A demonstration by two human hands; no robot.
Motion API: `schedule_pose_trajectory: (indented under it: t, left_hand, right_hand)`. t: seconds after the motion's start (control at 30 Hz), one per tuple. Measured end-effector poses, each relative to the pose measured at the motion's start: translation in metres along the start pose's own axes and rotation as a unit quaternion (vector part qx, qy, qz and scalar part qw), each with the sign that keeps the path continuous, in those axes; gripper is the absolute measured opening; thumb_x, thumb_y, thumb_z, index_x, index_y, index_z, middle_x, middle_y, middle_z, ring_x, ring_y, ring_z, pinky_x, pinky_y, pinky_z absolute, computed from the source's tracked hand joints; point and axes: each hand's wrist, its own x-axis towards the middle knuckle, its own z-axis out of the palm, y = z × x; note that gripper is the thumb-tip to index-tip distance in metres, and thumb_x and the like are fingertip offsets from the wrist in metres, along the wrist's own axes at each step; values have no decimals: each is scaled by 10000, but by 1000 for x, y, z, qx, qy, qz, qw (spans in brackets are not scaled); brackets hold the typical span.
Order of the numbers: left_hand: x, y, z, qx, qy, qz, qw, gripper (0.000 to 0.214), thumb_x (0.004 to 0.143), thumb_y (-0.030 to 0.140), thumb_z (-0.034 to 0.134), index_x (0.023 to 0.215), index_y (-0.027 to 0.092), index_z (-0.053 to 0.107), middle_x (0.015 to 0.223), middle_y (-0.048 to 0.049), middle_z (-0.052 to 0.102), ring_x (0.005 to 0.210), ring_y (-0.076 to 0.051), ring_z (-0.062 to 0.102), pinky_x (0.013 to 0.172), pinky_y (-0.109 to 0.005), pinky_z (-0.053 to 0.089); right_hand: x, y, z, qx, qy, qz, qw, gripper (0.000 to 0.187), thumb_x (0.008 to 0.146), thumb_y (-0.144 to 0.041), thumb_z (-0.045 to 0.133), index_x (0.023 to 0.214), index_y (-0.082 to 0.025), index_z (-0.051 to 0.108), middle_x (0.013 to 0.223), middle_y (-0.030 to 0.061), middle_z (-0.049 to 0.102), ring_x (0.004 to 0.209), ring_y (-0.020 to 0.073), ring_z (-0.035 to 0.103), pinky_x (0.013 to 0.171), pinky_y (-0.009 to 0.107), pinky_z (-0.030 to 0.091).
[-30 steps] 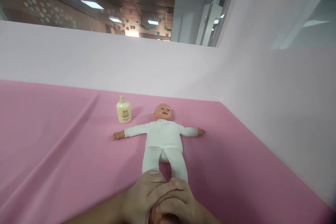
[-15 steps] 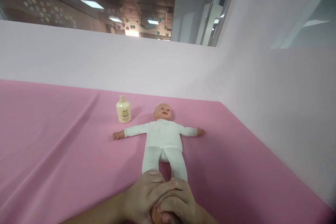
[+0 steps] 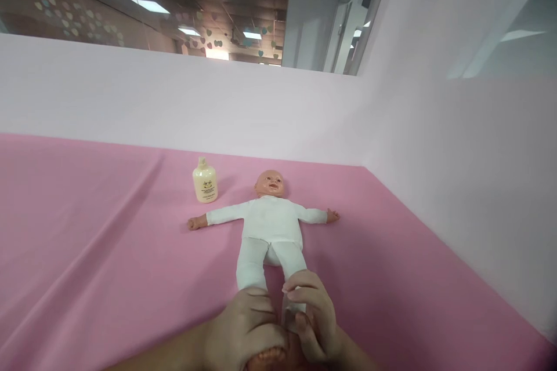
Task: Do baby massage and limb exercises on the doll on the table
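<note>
A baby doll (image 3: 270, 226) in a white suit lies face up on the pink cloth (image 3: 108, 255), arms spread wide, head toward the far wall. My right hand (image 3: 315, 316) is wrapped round the lower part of the doll's right-side leg, thumb in front. My left hand (image 3: 246, 327) is closed over the doll's foot at the bottom edge; the toes show under my fingers. A small cream lotion bottle (image 3: 204, 181) stands upright just left of the doll's head.
A pale pink wall (image 3: 183, 104) runs along the back of the cloth and another (image 3: 470, 174) along its right side, meeting in a corner behind the doll. Folds cross the cloth on the left.
My right hand has slid up from the clasped position onto the doll's lower leg. My left hand has curled over the foot, and toes now show beneath it.
</note>
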Motion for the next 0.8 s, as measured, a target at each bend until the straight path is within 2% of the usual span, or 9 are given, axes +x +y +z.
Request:
schedule_pose_trajectory:
  t: [0.1, 0.2, 0.37, 0.5, 0.67, 0.73, 0.8]
  left_hand:
    - [2, 3, 5, 19, -27, 0, 999, 44, 886, 206, 583, 895, 220, 542, 659, 24, 619, 591, -144, 567, 646, -292, 447]
    - [2, 3, 10, 6, -44, -7, 999, 86, 914, 170, 575, 847, 215, 546, 669, 36, 648, 613, -131, 583, 664, -282, 461]
    - [-3, 1, 18, -8, -162, -29, 986, 255, 910, 150, 591, 683, 214, 493, 566, 58, 583, 539, -116, 510, 684, -274, 489]
    - [-1, 0, 19, -4, -179, -10, 984, 286, 937, 189, 570, 660, 217, 503, 571, 46, 590, 533, -132, 498, 666, -295, 500]
    - [4, 0, 16, 11, -193, 11, 981, 301, 991, 224, 521, 692, 214, 554, 616, 29, 641, 554, -144, 539, 702, -319, 506]
    - [3, -1, 17, 15, -198, 19, 980, 315, 990, 229, 533, 676, 213, 556, 589, 30, 634, 529, -144, 531, 631, -317, 475]
    - [-1, -3, 19, 23, -211, 26, 977, 312, 972, 220, 562, 661, 212, 559, 560, 35, 624, 504, -144, 521, 562, -323, 426]
  right_hand:
    - [4, 1, 0, -15, -49, -4, 999, 248, 954, -163, 423, 1147, -208, 571, 922, 67, 672, 790, 198, 643, 687, 327, 540]
    - [9, 4, -1, -38, -86, -16, 995, 206, 982, -162, 392, 1061, -206, 578, 795, 28, 667, 692, 172, 617, 660, 314, 508]
    - [10, 13, 0, -79, -139, 20, 987, 204, 983, -146, 381, 946, -210, 571, 703, -4, 635, 597, 143, 541, 628, 290, 450]
    - [4, 20, 3, -93, -177, 46, 979, 199, 970, -151, 390, 897, -208, 566, 691, -8, 627, 597, 139, 507, 637, 284, 411]
    - [1, 27, 1, -103, -287, 85, 948, 117, 904, -185, 490, 817, -211, 564, 684, -16, 615, 626, 137, 507, 677, 287, 384]
    - [2, 31, -2, -110, -335, 96, 931, 74, 868, -218, 554, 798, -210, 574, 673, -19, 607, 632, 140, 506, 725, 297, 402]
    - [4, 34, -5, -116, -380, 104, 912, 123, 842, -236, 591, 726, -210, 558, 634, -26, 583, 617, 139, 485, 822, 323, 426]
